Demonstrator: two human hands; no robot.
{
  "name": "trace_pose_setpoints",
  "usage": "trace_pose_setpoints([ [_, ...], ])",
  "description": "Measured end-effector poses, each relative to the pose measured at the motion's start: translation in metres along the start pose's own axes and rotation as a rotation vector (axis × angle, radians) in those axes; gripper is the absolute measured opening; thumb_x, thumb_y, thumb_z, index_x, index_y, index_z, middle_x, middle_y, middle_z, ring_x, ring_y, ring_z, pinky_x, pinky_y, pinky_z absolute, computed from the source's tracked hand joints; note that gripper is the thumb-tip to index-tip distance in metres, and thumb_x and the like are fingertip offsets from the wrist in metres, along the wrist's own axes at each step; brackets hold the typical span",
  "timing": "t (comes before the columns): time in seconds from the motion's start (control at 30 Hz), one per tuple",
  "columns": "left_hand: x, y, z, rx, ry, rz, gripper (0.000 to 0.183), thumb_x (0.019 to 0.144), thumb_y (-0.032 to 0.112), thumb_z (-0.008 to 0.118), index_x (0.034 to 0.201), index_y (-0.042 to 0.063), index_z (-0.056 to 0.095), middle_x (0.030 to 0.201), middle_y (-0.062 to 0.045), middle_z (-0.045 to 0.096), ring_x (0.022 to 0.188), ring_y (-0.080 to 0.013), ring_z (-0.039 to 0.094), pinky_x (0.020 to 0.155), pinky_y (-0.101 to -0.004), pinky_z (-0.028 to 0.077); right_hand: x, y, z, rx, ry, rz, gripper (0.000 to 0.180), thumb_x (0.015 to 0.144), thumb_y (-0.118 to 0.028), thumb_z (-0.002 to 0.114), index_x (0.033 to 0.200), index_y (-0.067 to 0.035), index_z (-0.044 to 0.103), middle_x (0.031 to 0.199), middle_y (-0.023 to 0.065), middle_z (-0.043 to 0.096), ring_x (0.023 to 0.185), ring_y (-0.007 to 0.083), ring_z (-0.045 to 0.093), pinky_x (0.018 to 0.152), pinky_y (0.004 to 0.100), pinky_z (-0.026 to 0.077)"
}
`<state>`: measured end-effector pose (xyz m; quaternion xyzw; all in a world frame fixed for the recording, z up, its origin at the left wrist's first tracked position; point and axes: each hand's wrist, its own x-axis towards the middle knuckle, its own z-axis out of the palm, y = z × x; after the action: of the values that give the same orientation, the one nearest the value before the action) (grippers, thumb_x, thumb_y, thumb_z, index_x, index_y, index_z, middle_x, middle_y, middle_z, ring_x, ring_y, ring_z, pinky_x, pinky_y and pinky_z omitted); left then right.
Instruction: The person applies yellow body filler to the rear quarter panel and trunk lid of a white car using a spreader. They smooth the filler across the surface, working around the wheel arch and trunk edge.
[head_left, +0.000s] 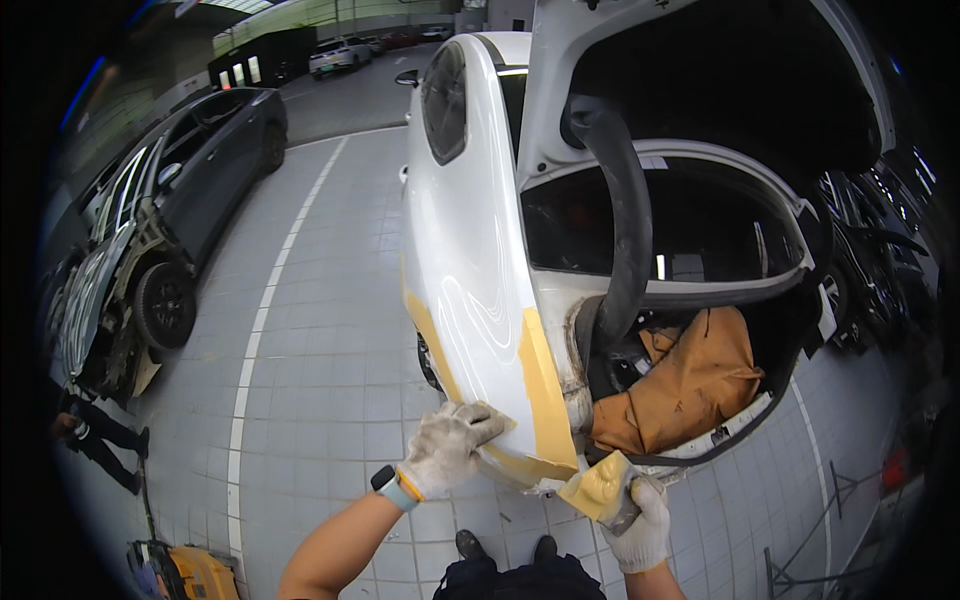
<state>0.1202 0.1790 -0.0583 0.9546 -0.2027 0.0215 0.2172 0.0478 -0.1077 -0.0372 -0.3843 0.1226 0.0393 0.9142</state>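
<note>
My left hand (448, 448), in a whitish work glove, lies at the rear corner of a white car's fender (480, 330), pressing a small yellowish spreader (499, 417) to the panel. Yellow filler or masking, which I cannot tell apart, borders the fender's wheel-arch side and its boot-side edge (545, 390). My right hand (640, 517), gloved too, holds a metal putty plate (622, 508) bearing a mound of yellow body filler (602, 482), just right of the car's corner and below the boot opening. The fingers behind the plate are partly hidden.
The raised boot lid (551, 97) and a black corrugated-looking strip (630, 210) stand above the boot. An orange-brown cover (690, 390) lies inside. A dark, partly dismantled car (217, 150) is left, with a person (105, 435) below it; a yellow-black machine (196, 574) and metal stand (832, 510) flank me.
</note>
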Motion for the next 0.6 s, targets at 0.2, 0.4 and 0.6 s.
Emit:
trace_pose_setpoints([
  [0.2, -0.041, 0.008, -0.012, -0.066, 0.125, 0.039, 0.053, 0.067, 0.0, 0.059, 0.116, 0.017, 0.072, 0.12, -0.003, 0.066, 0.108, -0.0268, 0.06, 0.088, -0.0389, 0.051, -0.006, 0.02, 0.045, -0.195, 0.068, -0.115, 0.03, 0.091, -0.012, 0.059, 0.112, 0.009, 0.065, 0.106, 0.0159, 0.07, 0.093, 0.0242, 0.07, 0.081, 0.0355, 0.059],
  [0.4, -0.07, 0.051, -0.062, -0.007, 0.439, 0.17, 0.039, 0.069, 0.006, 0.065, 0.105, 0.018, 0.071, 0.108, 0.002, 0.062, 0.104, -0.0237, 0.058, 0.085, -0.0379, 0.047, -0.001, 0.051, 0.073, -0.336, 0.137, -0.241, 0.027, 0.09, -0.009, 0.064, 0.109, 0.01, 0.069, 0.099, 0.011, 0.071, 0.086, 0.0157, 0.067, 0.079, 0.0297, 0.055],
  [0.6, -0.092, 0.026, -0.01, -0.055, 0.398, 0.246, 0.041, 0.066, 0.006, 0.065, 0.105, 0.02, 0.07, 0.109, 0.002, 0.062, 0.104, -0.0215, 0.057, 0.082, -0.0375, 0.047, -0.004, 0.067, 0.091, -0.591, 0.13, -0.368, 0.027, 0.09, -0.012, 0.067, 0.105, 0.01, 0.07, 0.095, 0.0098, 0.071, 0.083, 0.0147, 0.066, 0.076, 0.0287, 0.053],
])
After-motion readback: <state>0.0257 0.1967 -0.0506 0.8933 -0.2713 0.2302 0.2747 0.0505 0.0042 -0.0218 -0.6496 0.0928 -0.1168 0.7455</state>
